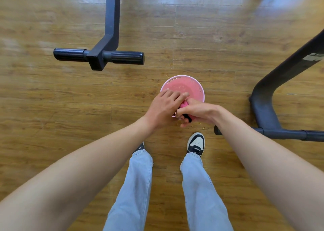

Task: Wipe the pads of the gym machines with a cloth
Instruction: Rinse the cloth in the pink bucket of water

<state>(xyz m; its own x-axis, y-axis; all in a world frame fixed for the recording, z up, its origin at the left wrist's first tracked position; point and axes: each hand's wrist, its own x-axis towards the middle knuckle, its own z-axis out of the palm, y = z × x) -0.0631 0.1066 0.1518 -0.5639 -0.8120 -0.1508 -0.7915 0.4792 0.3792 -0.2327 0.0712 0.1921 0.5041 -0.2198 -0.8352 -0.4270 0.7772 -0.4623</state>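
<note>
- Both hands were closed on one pink cloth point(184, 104) over the near rim of the pink basin point(196, 85): the left hand point(164, 108) wrapped it from above with fingers curled, the right hand point(194, 112) clenched it from the side. The two fists touched, and only a small fold of cloth showed between them.
- The step looked like wringing the cloth out. To do it well, the fists should twist opposite ways over the basin so drips land inside and not on the wooden floor point(52, 99), leaving the cloth damp rather than dripping.
- Two dark machine frames stood on the floor: one frame base point(112, 20) at upper left, ending in two ribbed foot grips, and one curved frame point(273, 90) at right, well apart from the basin.
- No machine pad was in view, so I judged the wiping itself not yet under way here.
- One basin stood just ahead of the feet, its contents looking like pink-tinted water; I cannot tell for sure.
- Two shoes showed, the right shoe point(196, 143) plainly, the left mostly hidden by an arm.
- A small dark item sat under the right hand; I cannot tell what.
</note>
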